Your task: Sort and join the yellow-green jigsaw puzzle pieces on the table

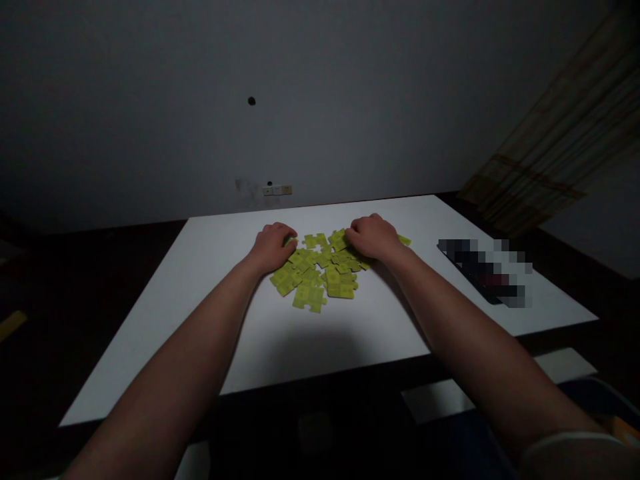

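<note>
From my remote post, I watched the left hand (273, 248) and right hand (373, 238) rest on opposite edges of a heap of yellow-green jigsaw pieces (315, 273) on a white table (200, 267). The fingers curled loosely down, touching pieces, though the dim view left any grip uncertain.

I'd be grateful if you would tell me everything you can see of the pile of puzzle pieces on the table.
The pile of yellow-green jigsaw pieces lies in a loose, overlapping heap on the white table. The pieces look like flat card, with interlocking tabs and small darker markings. They lie flat or slightly tilted, unjoined as far as can be seen. The left hand and right hand rest against its upper edges. One separate piece lies just beyond the right hand.
</note>
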Motion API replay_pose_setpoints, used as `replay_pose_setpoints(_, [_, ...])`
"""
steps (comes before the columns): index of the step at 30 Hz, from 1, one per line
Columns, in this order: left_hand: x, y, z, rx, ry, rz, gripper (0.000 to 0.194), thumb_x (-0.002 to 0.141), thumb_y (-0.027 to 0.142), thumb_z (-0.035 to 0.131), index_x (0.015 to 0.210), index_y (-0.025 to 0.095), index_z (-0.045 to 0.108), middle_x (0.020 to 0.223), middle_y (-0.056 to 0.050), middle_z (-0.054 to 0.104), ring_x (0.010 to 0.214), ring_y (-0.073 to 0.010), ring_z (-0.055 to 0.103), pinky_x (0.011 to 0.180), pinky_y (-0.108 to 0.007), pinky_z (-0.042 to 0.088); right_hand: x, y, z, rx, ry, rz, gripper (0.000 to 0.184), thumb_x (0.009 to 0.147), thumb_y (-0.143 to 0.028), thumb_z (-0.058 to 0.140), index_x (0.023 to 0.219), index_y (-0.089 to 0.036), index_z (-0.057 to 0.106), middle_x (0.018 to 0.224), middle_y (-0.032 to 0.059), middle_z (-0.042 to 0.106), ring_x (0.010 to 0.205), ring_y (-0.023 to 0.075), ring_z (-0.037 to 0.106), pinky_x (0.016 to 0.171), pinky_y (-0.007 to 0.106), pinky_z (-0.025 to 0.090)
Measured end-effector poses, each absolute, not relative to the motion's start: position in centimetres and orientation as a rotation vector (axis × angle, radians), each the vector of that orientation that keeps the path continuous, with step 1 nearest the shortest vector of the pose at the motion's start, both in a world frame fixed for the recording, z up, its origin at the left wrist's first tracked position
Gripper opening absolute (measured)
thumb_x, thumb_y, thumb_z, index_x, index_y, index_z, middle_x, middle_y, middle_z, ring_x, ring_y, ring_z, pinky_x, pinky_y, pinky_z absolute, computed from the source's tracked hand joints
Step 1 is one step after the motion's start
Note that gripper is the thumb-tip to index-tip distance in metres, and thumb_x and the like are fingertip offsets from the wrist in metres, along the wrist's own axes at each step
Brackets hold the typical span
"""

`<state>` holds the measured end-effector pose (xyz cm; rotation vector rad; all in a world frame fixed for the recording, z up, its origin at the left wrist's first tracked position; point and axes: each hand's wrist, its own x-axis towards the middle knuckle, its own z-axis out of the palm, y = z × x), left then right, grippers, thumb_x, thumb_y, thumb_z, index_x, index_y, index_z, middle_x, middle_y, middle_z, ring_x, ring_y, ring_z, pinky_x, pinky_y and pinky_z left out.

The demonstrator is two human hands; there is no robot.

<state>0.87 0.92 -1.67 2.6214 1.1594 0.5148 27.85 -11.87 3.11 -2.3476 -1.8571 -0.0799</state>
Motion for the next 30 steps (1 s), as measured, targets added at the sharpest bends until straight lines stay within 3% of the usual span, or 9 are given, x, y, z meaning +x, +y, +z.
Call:
replay_pose_setpoints(7, [0.9, 0.9, -1.6, 2.641, 1.158, 0.491, 0.036, 0.099, 0.04, 0.06, 0.124, 0.024, 0.08, 0.14, -0.014, 0.074, 0.132, -0.0392, 0.063, 0.114, -0.059, 0.051, 27.8, -11.8, 3.1, -2.329, -1.861, -0.02, 0.047, 0.108, -0.04, 0.044, 0.113, -0.018, 0.086, 0.113, 0.0235, 0.081, 0.116, 0.0402, 0.071, 0.087, 0.048, 0.058])
replay_pose_setpoints(12, [0.9, 1.0, -1.7, 2.647, 1.157, 0.506, 0.035, 0.099, 0.041, 0.061, 0.123, 0.026, 0.081, 0.139, -0.013, 0.074, 0.133, -0.0392, 0.062, 0.115, -0.058, 0.051, 28.0, -11.8, 3.2, -2.269, -1.827, -0.06, 0.033, 0.103, -0.034, 0.056, 0.117, -0.018, 0.081, 0.117, 0.0195, 0.08, 0.118, 0.0385, 0.069, 0.091, 0.046, 0.055])
replay_pose_setpoints(16, [0.9, 0.9, -1.7, 2.637, 1.153, 0.514, 0.035, 0.099, 0.043, 0.061, 0.122, 0.026, 0.08, 0.138, -0.013, 0.074, 0.132, -0.0386, 0.063, 0.116, -0.058, 0.05, 26.8, -12.4, 3.0, -1.815, -2.079, 0.074, 0.032, 0.104, -0.031, 0.06, 0.129, -0.02, 0.078, 0.128, 0.0147, 0.079, 0.124, 0.0333, 0.066, 0.107, 0.047, 0.052])
replay_pose_setpoints(21, [0.9, 0.9, -1.8, 2.632, 1.152, 0.529, 0.034, 0.1, 0.04, 0.059, 0.123, 0.024, 0.08, 0.137, -0.013, 0.074, 0.13, -0.0372, 0.063, 0.117, -0.057, 0.049, 23.1, -13.5, 2.3, -1.172, -2.391, 0.411, 0.042, 0.106, -0.04, 0.071, 0.147, -0.028, 0.074, 0.143, 0.0105, 0.076, 0.137, 0.0294, 0.064, 0.121, 0.049, 0.046])
replay_pose_setpoints(25, [1.0, 1.1, -2.0, 2.627, 1.172, 0.543, 0.032, 0.101, 0.036, 0.058, 0.121, 0.026, 0.08, 0.136, -0.012, 0.074, 0.13, -0.0368, 0.063, 0.116, -0.056, 0.05, 22.0, -13.5, 1.6, -1.118, -2.503, 0.401, 0.046, 0.108, -0.039, 0.071, 0.152, -0.027, 0.073, 0.158, 0.0141, 0.069, 0.145, 0.0322, 0.059, 0.125, 0.055, 0.041])
replay_pose_setpoints(27, [1.0, 1.2, -2.1, 2.623, 1.171, 0.545, 0.031, 0.101, 0.035, 0.058, 0.121, 0.027, 0.08, 0.136, -0.011, 0.074, 0.13, -0.0362, 0.063, 0.116, -0.056, 0.05, 22.4, -13.3, 1.4, -1.179, -2.51, 0.373, 0.043, 0.109, -0.036, 0.068, 0.151, -0.025, 0.073, 0.158, 0.0146, 0.069, 0.146, 0.0318, 0.058, 0.126, 0.055, 0.04])
replay_pose_setpoints(30, [1.0, 1.2, -2.0, 2.62, 1.168, 0.545, 0.031, 0.101, 0.035, 0.059, 0.123, 0.027, 0.08, 0.136, -0.011, 0.074, 0.131, -0.0361, 0.062, 0.118, -0.057, 0.049, 23.6, -13.0, 1.6, -1.266, -2.486, 0.313, 0.036, 0.109, -0.032, 0.066, 0.142, -0.022, 0.077, 0.141, 0.014, 0.076, 0.136, 0.0305, 0.062, 0.123, 0.051, 0.041])
